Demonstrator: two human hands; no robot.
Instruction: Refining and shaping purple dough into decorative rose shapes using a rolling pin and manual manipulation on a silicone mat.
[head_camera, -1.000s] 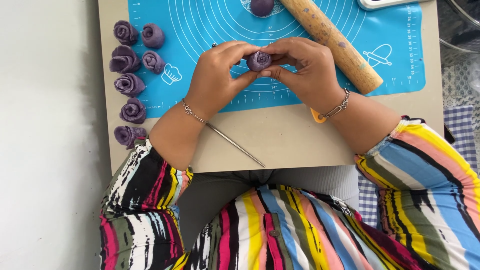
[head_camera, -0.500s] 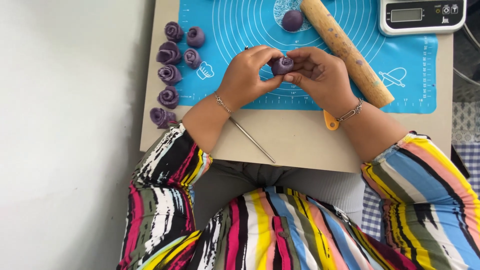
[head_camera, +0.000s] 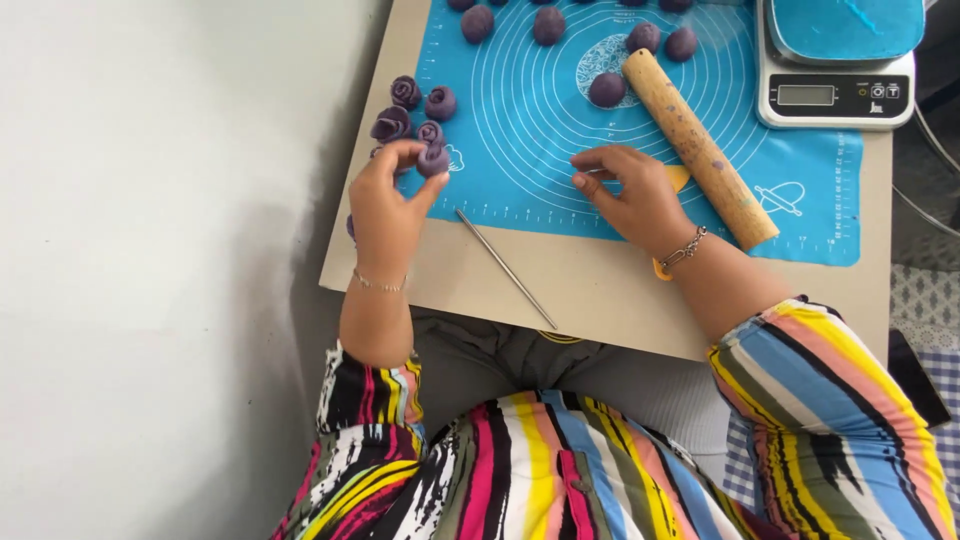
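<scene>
The left hand (head_camera: 385, 205) is pinching a purple dough rose (head_camera: 433, 160) between thumb and fingertips, just above the blue mat (head_camera: 530, 150) edge. The other finished roses (head_camera: 408, 110) are lying immediately beyond it, almost touching. The right hand (head_camera: 630, 195) is resting loosely curled and empty, well apart, beside the rolling pin (head_camera: 700, 150).

A long wooden rolling pin (head_camera: 698, 145) lies diagonally at one o'clock. A white digital kitchen scale (head_camera: 835, 92) sits at two o'clock. A thin metal rod (head_camera: 506, 268) lies centre, on the beige board (head_camera: 600, 295).
</scene>
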